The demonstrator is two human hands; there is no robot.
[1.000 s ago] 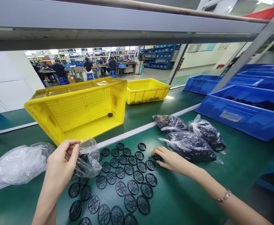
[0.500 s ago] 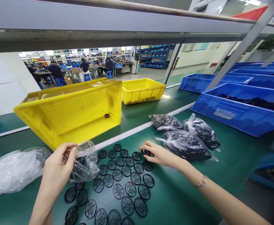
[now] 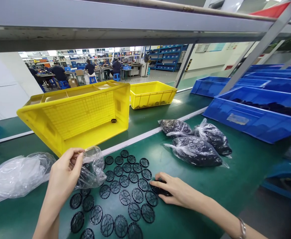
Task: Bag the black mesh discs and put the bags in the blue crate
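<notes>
My left hand [image 3: 65, 169] pinches the rim of a clear plastic bag [image 3: 95, 169], which hangs over the green bench at the left of the parts. Some black parts show dimly through the film. My right hand [image 3: 174, 191] curls around black round parts [image 3: 161, 188] at the right edge of the layout; how many it holds is hidden by the fingers. Several flat black spoked discs [image 3: 125, 197] lie spread on the green surface between my hands. Left of my left hand lies a heap of clear empty-looking bags [image 3: 18, 174].
A yellow bin [image 3: 85, 116] lies tipped on its side with one disc [image 3: 113, 120] inside. Behind it stands another yellow bin [image 3: 152, 96]. Knotted bags of black parts [image 3: 197, 151] lie at right, before a blue bin [image 3: 255, 113]. A metal beam [image 3: 135, 21] crosses overhead.
My right hand has moved toward me and slightly right, gathering discs from the right edge. My left hand stays nearly still with the bag.
</notes>
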